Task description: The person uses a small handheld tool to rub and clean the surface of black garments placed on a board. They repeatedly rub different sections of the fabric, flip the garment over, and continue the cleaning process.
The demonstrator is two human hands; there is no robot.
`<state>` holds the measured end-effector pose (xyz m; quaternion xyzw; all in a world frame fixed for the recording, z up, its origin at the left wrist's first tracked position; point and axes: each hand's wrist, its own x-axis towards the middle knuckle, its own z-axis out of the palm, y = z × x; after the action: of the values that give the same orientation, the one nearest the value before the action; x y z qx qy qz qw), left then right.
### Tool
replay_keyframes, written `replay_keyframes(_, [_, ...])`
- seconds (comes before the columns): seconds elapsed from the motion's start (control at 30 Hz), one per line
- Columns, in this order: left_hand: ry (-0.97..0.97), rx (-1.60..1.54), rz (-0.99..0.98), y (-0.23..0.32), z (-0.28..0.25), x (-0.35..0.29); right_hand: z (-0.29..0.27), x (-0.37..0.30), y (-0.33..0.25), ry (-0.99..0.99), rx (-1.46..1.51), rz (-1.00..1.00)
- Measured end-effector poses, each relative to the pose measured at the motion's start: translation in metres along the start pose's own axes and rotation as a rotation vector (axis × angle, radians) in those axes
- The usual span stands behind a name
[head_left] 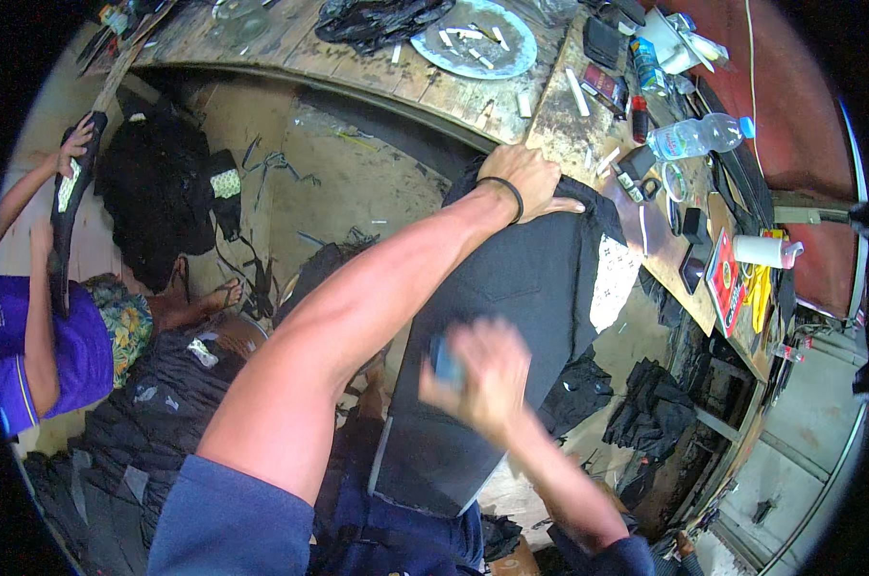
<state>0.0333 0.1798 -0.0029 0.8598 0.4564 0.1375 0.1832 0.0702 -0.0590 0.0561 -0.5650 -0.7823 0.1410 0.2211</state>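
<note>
Black trousers (487,288) are stretched along a sloping board (434,510) that runs from the table edge down to my lap. A back pocket and a white patterned pocket lining (615,283) show on them. At the top end, my left hand (525,182), with a dark band at its wrist, is closed over the cloth, its thumb stretched out to the right. Lower down, my right hand (482,374) is smeared by motion over the cloth. Its fingers are closed round a small bluish block (445,363), whose exact kind I cannot make out.
Cigarette butts lie on a round plate (475,38) on the wooden table (377,82). A water bottle (700,137), a white cup (762,252) and small packs crowd its right side. At left another person (41,355) holds a dark garment-covered stick. Black garments (118,461) are heaped below.
</note>
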Motion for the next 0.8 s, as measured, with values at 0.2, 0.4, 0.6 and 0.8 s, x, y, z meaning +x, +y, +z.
replay_keyframes(0.2, [-0.058,-0.048,0.034,-0.006,0.0,0.005,-0.005,-0.017,-0.02,-0.202,0.044,0.021])
replay_keyframes(0.4, [-0.042,-0.015,0.084,-0.02,0.004,0.015,-0.031,0.106,0.058,0.043,-0.055,-0.155])
replay_keyframes(0.6, [0.012,-0.063,0.11,-0.026,0.011,0.021,-0.012,0.03,0.115,-0.155,-0.029,-0.041])
replay_keyframes(0.8, [0.32,-0.477,-0.078,0.0,-0.03,-0.045,-0.085,0.008,0.151,-0.042,0.195,0.888])
